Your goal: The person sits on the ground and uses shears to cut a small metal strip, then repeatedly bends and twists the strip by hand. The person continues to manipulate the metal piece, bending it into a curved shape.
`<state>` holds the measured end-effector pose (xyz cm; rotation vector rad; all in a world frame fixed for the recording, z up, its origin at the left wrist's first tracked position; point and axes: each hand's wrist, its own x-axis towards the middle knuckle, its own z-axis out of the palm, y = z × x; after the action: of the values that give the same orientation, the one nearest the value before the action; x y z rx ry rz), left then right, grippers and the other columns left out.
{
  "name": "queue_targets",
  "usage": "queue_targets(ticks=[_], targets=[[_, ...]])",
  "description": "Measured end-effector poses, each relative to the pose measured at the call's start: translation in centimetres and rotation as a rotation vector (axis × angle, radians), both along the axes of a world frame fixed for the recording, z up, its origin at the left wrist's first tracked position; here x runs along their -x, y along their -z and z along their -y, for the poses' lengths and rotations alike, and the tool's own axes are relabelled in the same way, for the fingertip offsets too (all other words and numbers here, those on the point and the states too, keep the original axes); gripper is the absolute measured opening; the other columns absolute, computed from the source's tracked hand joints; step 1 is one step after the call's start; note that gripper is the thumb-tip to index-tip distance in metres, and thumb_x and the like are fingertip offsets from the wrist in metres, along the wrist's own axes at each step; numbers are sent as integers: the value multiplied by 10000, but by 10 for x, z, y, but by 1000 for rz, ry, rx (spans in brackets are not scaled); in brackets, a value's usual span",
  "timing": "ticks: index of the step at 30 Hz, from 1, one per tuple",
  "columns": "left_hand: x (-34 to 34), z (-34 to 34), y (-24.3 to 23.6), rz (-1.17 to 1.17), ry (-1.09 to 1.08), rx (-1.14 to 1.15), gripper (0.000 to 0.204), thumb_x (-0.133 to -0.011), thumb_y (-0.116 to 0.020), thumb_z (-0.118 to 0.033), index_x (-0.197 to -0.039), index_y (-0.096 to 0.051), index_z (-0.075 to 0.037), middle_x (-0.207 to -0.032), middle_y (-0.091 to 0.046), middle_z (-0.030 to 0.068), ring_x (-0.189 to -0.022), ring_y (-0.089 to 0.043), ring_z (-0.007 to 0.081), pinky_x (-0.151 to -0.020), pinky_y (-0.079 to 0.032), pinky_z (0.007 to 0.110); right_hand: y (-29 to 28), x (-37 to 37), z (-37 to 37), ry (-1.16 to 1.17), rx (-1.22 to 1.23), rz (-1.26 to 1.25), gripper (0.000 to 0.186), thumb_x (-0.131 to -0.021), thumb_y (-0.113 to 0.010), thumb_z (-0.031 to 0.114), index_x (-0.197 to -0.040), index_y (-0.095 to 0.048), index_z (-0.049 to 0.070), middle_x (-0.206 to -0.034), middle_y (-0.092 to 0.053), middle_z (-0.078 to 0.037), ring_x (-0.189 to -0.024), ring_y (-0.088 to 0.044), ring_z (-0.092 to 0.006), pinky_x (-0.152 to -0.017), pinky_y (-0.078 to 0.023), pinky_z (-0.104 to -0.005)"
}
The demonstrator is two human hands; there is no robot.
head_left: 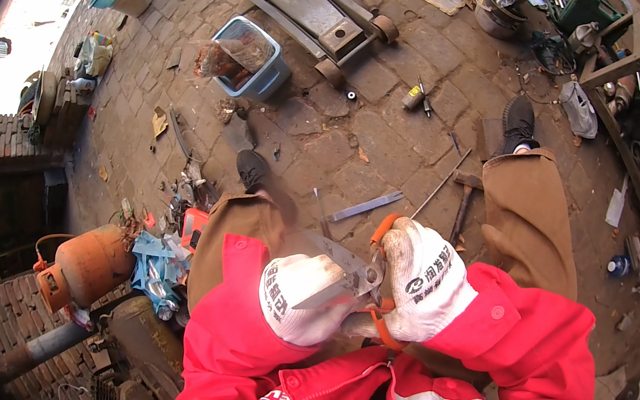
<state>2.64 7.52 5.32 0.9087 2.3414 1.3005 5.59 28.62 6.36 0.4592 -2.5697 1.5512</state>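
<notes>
A pair of metal shears (371, 275) with orange grips is spread apart in front of my body. My right hand (416, 283), in a white printed work glove, holds it by the handles, with fingers around the upper grip and the thumb side at the lower one. Both grey blades point left. My left hand (298, 299), gloved alike, is closed beside the blades, and the lower blade crosses in front of its glove. What its fingers hold, if anything, is hidden. Beyond the shears, a flat metal strip (366, 206) lies on the paving.
A hammer (463, 208) lies near my right leg, with a thin rod (443, 183) beside it. Farther off are a blue tub (270, 78), a floor jack (305, 14) and a yellow can (414, 97). An orange gas cylinder (94, 262) lies left; a cluttered rack (634, 60) stands right.
</notes>
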Motion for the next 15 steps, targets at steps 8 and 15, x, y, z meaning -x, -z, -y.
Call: queue_targets(ticks=[8,15], targets=[[6,-16,-25,645,-92,-91,305,-839,-707,-102,-1133,-658,-39,-838,-708,120,-797,-703,298,-703,-554,348,-3,9,-10,-33,-44,-221,373,-535,-828,281,-699,-597,38,-705,-569,-112,-651,-573,-350,-576,-473,-439],[0,-8,-2,148,-100,-211,274,-803,-677,12,-1075,-650,-12,-882,-707,111,-782,-710,289,-680,-559,358,-6,5,-9,-29,-59,-10,403,-574,-828,266,-766,-574,20,-739,-592,-133,-673,-580,-363,-595,-480,-448]])
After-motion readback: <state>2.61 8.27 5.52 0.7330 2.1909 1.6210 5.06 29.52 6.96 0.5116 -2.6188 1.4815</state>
